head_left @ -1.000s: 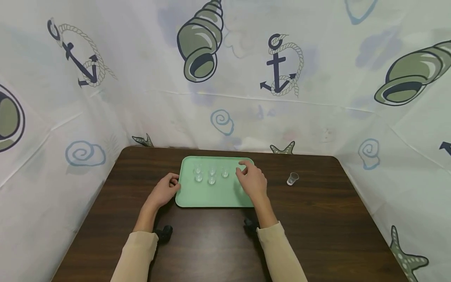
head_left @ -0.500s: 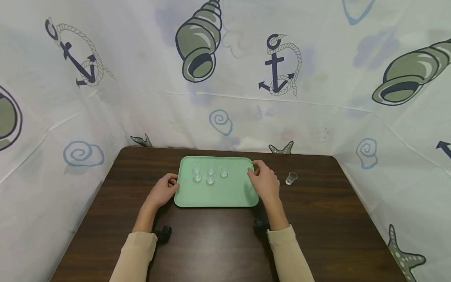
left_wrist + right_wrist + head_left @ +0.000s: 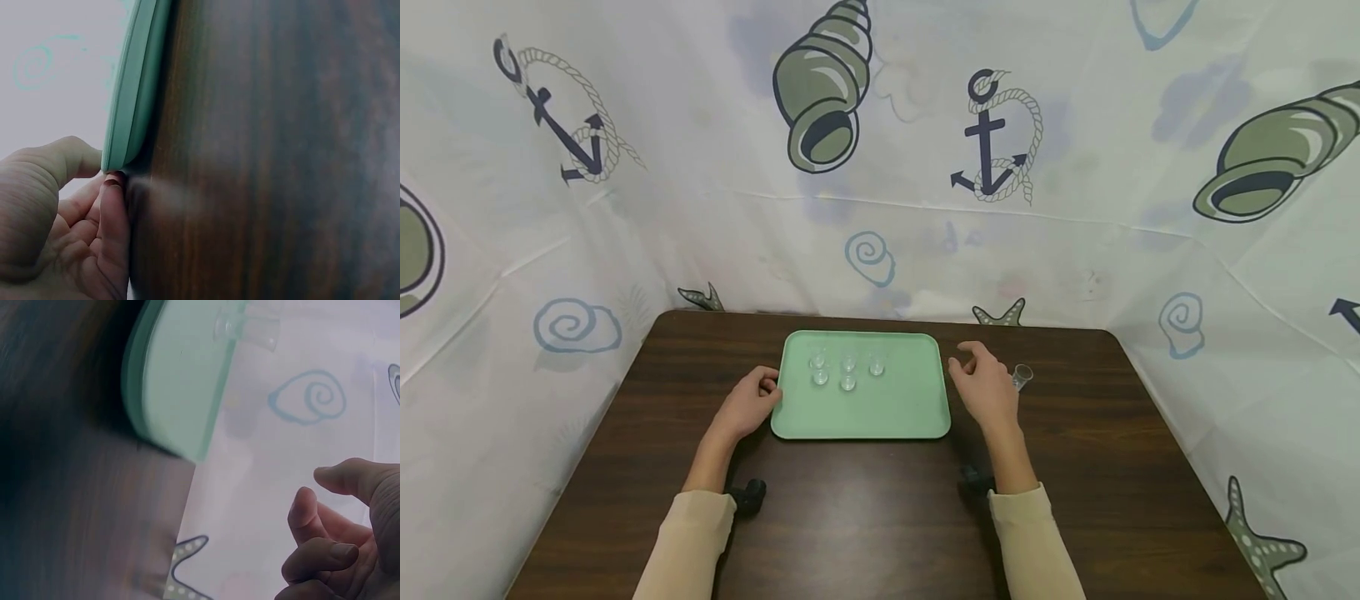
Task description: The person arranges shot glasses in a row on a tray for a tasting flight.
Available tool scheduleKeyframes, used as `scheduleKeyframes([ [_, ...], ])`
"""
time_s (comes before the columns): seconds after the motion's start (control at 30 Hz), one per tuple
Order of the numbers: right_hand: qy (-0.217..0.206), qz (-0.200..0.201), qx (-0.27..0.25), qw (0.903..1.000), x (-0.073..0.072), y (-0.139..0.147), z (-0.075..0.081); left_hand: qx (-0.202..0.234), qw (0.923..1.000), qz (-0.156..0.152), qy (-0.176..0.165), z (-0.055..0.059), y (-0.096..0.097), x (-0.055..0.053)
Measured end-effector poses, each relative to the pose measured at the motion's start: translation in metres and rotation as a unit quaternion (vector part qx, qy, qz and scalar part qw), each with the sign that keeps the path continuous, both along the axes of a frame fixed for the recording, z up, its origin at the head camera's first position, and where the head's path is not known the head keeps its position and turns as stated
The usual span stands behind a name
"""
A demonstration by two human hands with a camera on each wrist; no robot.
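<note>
A light green tray [image 3: 895, 412] lies on the brown table. Several small clear cups [image 3: 847, 382] stand in two rows on its left half. My left hand [image 3: 748, 405] holds the tray's left edge; in the left wrist view its thumb is at the rim [image 3: 127, 119] with a finger just below. My right hand [image 3: 988, 388] hovers just past the tray's right edge, thumb and fingers apart and nothing between them, as the right wrist view confirms. Right beside that hand, one more small clear cup [image 3: 1024, 374] is on the table, its lower part mostly hidden by the hand.
Dark wood tabletop [image 3: 857, 525] surrounds the tray, its far edge close behind. A white curtain [image 3: 917, 275] printed with shells, anchors and starfish hangs behind and on both sides. Black wrist devices [image 3: 749, 497] sit under both wrists.
My right hand has moved right, from over the tray's right part to beyond its edge, close to the lone cup. The left hand and the tray stay in place.
</note>
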State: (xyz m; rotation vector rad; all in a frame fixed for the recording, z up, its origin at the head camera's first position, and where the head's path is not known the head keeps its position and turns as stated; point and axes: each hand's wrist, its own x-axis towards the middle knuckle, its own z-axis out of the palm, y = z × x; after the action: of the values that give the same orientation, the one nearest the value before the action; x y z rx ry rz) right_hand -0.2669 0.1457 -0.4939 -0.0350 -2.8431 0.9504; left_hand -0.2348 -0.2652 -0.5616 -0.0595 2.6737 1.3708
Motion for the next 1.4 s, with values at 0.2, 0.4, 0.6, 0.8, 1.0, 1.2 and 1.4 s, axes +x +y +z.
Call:
scheduleKeyframes([
  [0.2, -0.006, -0.010, 0.007, 0.9999, 0.003, 0.018, 0.002, 0.005, 1.0000, -0.003, -0.003, 0.000, -0.001, -0.001],
  [0.4, -0.017, -0.028, 0.020, 0.9993, 0.002, 0.037, 0.004, 0.008, 0.9999, -0.005, -0.005, 0.000, -0.002, -0.001],
  [0.6, -0.038, -0.050, 0.019, 0.9978, 0.002, 0.058, 0.008, 0.006, 0.9999, -0.007, -0.006, 0.001, -0.001, -0.001],
  [0.8, -0.050, -0.073, 0.024, 0.9958, 0.002, 0.077, 0.008, 0.008, 0.9999, -0.013, -0.005, 0.000, -0.001, -0.001],
  [1.0, -0.080, -0.085, 0.039, 0.9924, -0.001, 0.091, 0.004, 0.008, 0.9999, -0.011, -0.004, 0.000, -0.003, 0.000],
  [1.2, -0.108, -0.096, 0.057, 0.9879, -0.006, 0.101, -0.003, 0.009, 0.9999, -0.011, -0.005, -0.002, -0.002, -0.002],
  [1.4, -0.127, -0.078, 0.064, 0.9868, -0.010, 0.104, -0.006, 0.007, 0.9999, -0.011, 0.000, 0.001, 0.000, -0.001],
])
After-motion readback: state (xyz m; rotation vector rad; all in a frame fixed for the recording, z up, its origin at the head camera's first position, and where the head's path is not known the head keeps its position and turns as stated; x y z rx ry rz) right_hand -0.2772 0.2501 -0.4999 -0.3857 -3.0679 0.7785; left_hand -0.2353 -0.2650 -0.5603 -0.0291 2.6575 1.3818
